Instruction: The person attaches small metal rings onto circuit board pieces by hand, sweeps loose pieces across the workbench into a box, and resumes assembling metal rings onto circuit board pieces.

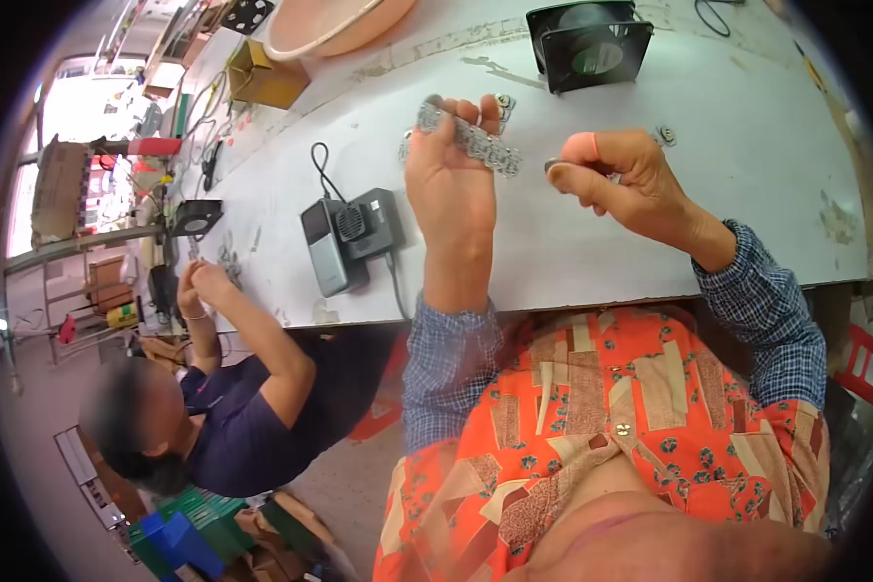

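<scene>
My left hand [453, 189] is raised over the white table, palm up, with its thumb and fingers closed on a silvery, bumpy metal strip [480, 144]. The strip slants down to the right across my fingers; its exact kind does not show. To its right, my right hand [635, 179] pinches a small dark piece [552, 166] between thumb and forefinger, apart from the strip. That piece is too small to name. A small metal part [505, 105] lies just behind my left fingertips, and another small metal part [665, 135] rests beyond my right hand.
A black square fan [592, 48] stands at the back. Left of my hands is a grey device [330, 247] with cables. A pink basin [325, 29] and a cardboard box [265, 78] sit farther left. Another person [242, 407] works at the left edge.
</scene>
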Motion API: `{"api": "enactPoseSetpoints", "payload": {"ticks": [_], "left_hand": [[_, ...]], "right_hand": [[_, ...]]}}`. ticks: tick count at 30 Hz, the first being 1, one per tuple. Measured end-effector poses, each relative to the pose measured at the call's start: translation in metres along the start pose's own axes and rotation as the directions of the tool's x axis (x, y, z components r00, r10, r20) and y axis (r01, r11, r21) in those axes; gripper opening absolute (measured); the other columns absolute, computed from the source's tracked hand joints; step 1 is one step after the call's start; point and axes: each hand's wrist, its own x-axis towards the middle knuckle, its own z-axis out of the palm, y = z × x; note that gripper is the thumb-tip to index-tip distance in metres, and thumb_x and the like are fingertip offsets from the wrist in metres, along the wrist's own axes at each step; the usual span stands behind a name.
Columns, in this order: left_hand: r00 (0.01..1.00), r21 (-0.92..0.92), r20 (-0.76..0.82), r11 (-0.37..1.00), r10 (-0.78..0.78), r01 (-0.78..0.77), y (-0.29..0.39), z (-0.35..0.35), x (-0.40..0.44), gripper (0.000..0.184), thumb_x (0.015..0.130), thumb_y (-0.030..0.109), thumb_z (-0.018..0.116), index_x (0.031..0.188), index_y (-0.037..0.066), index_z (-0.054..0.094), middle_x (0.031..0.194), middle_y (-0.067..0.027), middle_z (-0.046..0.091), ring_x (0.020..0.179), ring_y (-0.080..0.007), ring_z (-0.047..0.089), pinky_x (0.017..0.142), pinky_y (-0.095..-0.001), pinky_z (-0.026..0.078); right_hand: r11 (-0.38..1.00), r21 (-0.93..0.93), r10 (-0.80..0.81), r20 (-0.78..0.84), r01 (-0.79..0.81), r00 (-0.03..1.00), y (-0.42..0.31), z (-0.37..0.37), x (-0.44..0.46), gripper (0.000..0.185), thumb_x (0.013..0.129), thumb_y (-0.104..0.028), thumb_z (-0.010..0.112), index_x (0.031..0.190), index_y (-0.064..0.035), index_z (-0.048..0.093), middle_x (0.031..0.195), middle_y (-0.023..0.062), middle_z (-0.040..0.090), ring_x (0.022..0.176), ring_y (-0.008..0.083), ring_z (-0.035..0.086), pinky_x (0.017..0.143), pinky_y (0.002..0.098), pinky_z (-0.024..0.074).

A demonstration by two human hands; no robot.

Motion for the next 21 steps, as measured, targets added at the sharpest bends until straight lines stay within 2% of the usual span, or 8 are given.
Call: {"api": "enactPoseSetpoints", "payload": {"ticks": [1, 4, 7, 13, 16, 17, 20, 21], "left_hand": [[1.0, -0.036, -0.005, 0.999, 0.011, -0.011, -0.002, 0.006, -0.002, 0.011, 0.101, -0.003, 0.049, 0.111, -0.005, 0.051, 0.106, -0.0131, 0.059, 0.102, -0.0249, 0.062, 0.116, -0.0527, 0.042], [0.999, -0.057, -0.001, 0.998, 0.033, -0.033, -0.005, 0.021, -0.002, 0.011, 0.1, -0.004, 0.051, 0.11, -0.004, 0.05, 0.104, -0.0118, 0.058, 0.097, -0.0233, 0.063, 0.115, -0.0545, 0.042], [0.998, -0.021, 0.019, 0.998, 0.067, -0.067, -0.017, 0.028, -0.004, 0.014, 0.101, -0.001, 0.05, 0.114, 0.002, 0.05, 0.104, -0.0077, 0.059, 0.094, -0.0193, 0.061, 0.105, -0.05, 0.05], [0.997, -0.015, -0.015, 0.997, 0.081, -0.081, -0.023, 0.035, -0.008, 0.011, 0.103, 0.001, 0.05, 0.113, 0.002, 0.05, 0.107, -0.0082, 0.058, 0.097, -0.0189, 0.061, 0.107, -0.0478, 0.05], [0.997, -0.023, -0.014, 0.997, 0.072, -0.073, -0.026, 0.034, -0.011, 0.013, 0.102, 0.0, 0.05, 0.115, 0.001, 0.049, 0.11, -0.0088, 0.058, 0.104, -0.0198, 0.061, 0.107, -0.0461, 0.05], [0.998, -0.032, -0.013, 0.998, 0.062, -0.062, -0.028, 0.034, -0.011, 0.014, 0.102, 0.0, 0.05, 0.115, 0.001, 0.049, 0.112, -0.0091, 0.058, 0.106, -0.0202, 0.061, 0.107, -0.0456, 0.05], [0.997, 0.177, -0.018, 0.982, 0.069, -0.064, -0.022, 0.026, -0.012, 0.019, 0.098, -0.003, 0.055, 0.116, -0.002, 0.05, 0.115, -0.0138, 0.059, 0.118, -0.0289, 0.059, 0.109, -0.0543, 0.047], [0.993, 0.359, -0.004, 0.927, 0.12, -0.11, -0.017, 0.02, -0.012, 0.032, 0.095, -0.004, 0.061, 0.124, -0.002, 0.05, 0.123, -0.0153, 0.059, 0.121, -0.028, 0.058, 0.107, -0.0492, 0.048]], "right_hand": [[0.979, 0.106, 0.176, -0.005, -0.175, 0.984, 0.004, -0.002, -0.005, 0.02, 0.096, -0.02, 0.07, 0.085, -0.0033, 0.069, 0.067, -0.0039, 0.06, 0.061, 0.0038, 0.055, 0.052, 0.0225, 0.0432], [0.973, 0.141, 0.192, -0.057, -0.182, 0.98, 0.008, 0.004, -0.007, 0.024, 0.098, -0.024, 0.067, 0.085, -0.0044, 0.07, 0.067, -0.0037, 0.059, 0.06, 0.0017, 0.054, 0.051, 0.0195, 0.0427], [0.974, 0.175, 0.165, -0.098, -0.146, 0.981, 0.011, 0.007, -0.002, 0.024, 0.098, -0.025, 0.068, 0.087, -0.0038, 0.07, 0.067, -0.003, 0.06, 0.06, 0.0022, 0.055, 0.053, 0.0194, 0.0447], [0.988, 0.129, 0.104, -0.165, -0.083, 0.981, 0.014, 0.01, 0.002, 0.024, 0.098, -0.027, 0.069, 0.093, -0.0042, 0.071, 0.068, -0.0026, 0.061, 0.062, 0.0026, 0.056, 0.052, 0.0198, 0.0457], [0.989, 0.113, 0.118, -0.203, -0.097, 0.972, 0.012, 0.008, 0.004, 0.024, 0.099, -0.028, 0.068, 0.092, -0.0045, 0.07, 0.067, -0.0031, 0.06, 0.059, 0.0026, 0.055, 0.05, 0.0193, 0.0447], [0.981, 0.14, 0.155, -0.171, -0.132, 0.973, 0.011, 0.003, 0.005, 0.024, 0.1, -0.026, 0.067, 0.091, -0.0042, 0.069, 0.067, -0.0033, 0.059, 0.057, 0.0024, 0.054, 0.049, 0.0189, 0.0437], [0.959, 0.162, 0.243, -0.054, -0.232, 0.968, 0.007, -0.02, 0.008, 0.024, 0.101, -0.023, 0.063, 0.087, -0.0039, 0.066, 0.065, -0.0037, 0.057, 0.053, 0.0019, 0.051, 0.047, 0.0181, 0.0409], [0.957, 0.132, 0.26, -0.007, -0.257, 0.966, 0.007, -0.032, 0.009, 0.024, 0.101, -0.023, 0.063, 0.086, -0.0043, 0.066, 0.064, -0.0037, 0.057, 0.052, 0.0018, 0.051, 0.046, 0.0182, 0.0403]]}}
